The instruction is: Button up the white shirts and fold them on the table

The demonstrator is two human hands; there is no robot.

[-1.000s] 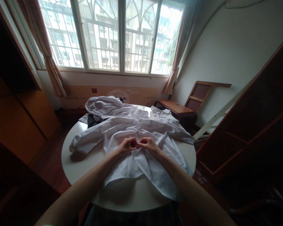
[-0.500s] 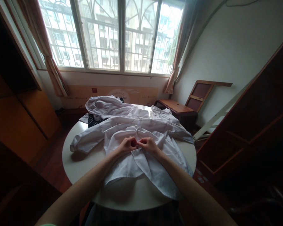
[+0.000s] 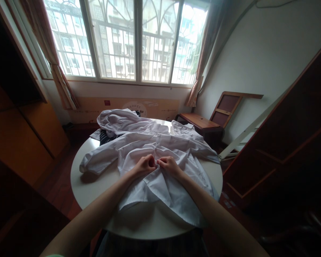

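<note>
Both forearms reached forward from the near edge of the table (image 3: 96,200), converging toward its middle. The left hand (image 3: 145,165) and right hand (image 3: 169,165) met knuckle to knuckle, fingers curled in, each pinching the front edge of the shirt (image 3: 160,189) where its 2 front panels came together. The wrists rested low on the cloth. The shirt lay spread flat across the table, its hem hanging over the near rim and 1 sleeve (image 3: 96,162) stretched out to the left. Beyond it, a second white garment (image 3: 120,121) lay bunched at the far side, over a dark striped cloth (image 3: 105,137). Farther back stood a wooden bench (image 3: 200,123) under the window (image 3: 128,39).
</note>
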